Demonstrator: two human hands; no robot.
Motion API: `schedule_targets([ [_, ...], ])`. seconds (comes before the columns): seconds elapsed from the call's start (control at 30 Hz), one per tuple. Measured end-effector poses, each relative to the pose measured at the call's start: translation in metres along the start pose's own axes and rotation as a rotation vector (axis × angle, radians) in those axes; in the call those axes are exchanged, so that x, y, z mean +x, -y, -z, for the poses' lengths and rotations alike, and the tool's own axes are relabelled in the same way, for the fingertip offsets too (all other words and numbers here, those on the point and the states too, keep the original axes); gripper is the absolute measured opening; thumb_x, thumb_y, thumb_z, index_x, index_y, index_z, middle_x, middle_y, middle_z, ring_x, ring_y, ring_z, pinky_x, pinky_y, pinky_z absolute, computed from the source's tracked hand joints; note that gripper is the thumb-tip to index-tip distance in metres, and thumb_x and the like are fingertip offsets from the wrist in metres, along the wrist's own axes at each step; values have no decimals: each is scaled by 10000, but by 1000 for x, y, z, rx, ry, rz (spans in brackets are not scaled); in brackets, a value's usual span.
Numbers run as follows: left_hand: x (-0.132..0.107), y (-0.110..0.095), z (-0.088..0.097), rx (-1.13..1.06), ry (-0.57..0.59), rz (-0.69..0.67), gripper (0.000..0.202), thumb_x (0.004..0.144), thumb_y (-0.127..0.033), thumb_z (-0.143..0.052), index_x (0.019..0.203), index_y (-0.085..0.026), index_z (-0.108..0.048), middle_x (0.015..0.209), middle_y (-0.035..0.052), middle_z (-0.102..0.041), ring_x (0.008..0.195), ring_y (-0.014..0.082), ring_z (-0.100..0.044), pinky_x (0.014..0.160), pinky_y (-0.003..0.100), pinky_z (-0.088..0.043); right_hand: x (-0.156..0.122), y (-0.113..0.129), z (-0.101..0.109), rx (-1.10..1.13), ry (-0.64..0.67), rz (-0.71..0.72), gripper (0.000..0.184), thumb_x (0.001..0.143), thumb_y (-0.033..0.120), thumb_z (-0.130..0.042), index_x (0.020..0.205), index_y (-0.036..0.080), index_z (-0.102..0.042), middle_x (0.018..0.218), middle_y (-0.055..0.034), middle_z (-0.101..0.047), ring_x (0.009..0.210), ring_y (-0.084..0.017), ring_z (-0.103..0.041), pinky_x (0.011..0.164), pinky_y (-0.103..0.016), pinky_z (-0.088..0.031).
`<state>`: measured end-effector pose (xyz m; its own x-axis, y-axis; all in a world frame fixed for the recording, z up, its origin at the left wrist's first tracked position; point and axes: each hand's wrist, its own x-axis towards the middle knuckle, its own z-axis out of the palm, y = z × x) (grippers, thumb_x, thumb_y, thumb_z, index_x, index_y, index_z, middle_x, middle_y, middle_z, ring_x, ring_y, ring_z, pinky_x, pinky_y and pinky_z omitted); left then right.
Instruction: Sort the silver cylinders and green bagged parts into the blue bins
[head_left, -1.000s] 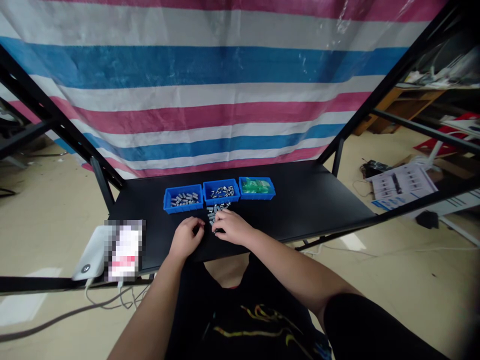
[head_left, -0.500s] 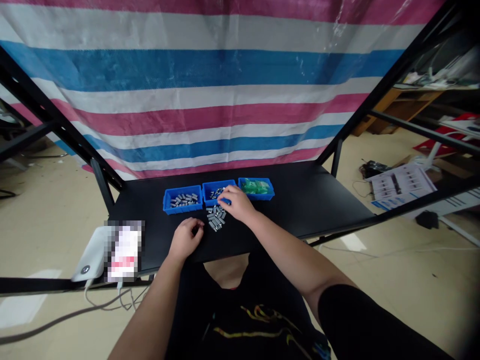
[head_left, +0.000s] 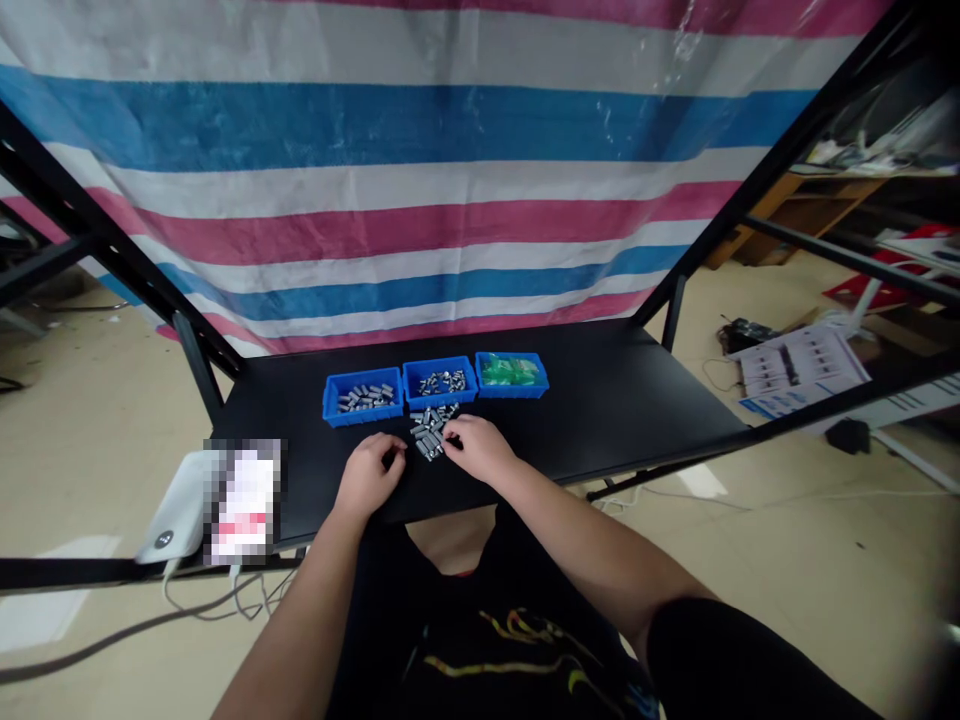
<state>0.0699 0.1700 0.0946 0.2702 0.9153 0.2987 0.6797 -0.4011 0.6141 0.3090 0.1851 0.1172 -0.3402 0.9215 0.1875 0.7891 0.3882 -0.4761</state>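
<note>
Striped pink, blue and white woven tarpaulin (head_left: 420, 180) hangs behind a matte black desk (head_left: 615, 400). Three blue plastic bins (head_left: 440, 381) sit mid-desk, two holding small metal cylinders and one green pieces. Loose metal cylinders (head_left: 429, 430) lie piled before the middle bin. At the pile's near edge, the right hand (head_left: 480, 450) touches it with bent fingers. The left hand (head_left: 369, 478) curls beside it. I cannot tell either grip.

- Striped tarp (head_left: 420, 180), pink, white, blue, hangs as back wall behind black worktop (head_left: 622, 400).
- Black metal struts (head_left: 112, 250) slant up both sides.
- Beige floor (head_left: 787, 570); grey cables (head_left: 112, 640) trail lower left.
- Wooden shelf (head_left: 810, 205), printed sheets (head_left: 795, 365) on floor, far right.
</note>
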Motion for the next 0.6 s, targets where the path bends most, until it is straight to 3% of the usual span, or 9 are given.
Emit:
schedule_targets([
  [0.27, 0, -2, 0, 19, 2, -16, 132, 875, -200, -555, 924, -230, -674, 890, 42, -681, 898, 222, -640, 841, 364, -509, 5, 5, -11, -66, -58, -96, 31, 814, 214, -700, 837, 200, -716, 910, -52, -670, 842, -200, -635, 746, -293, -474],
  [0.6, -2, -11, 4, -1, 14, -38, 144, 897, -240, -563, 1002, -232, -662, 900, 49, -669, 888, 219, -631, 827, 366, -505, 10, 4, -2, 50, -66, -144, 65, 742, 172, -701, 792, 212, -690, 821, -21, -720, 715, -171, -656, 664, -257, -470],
])
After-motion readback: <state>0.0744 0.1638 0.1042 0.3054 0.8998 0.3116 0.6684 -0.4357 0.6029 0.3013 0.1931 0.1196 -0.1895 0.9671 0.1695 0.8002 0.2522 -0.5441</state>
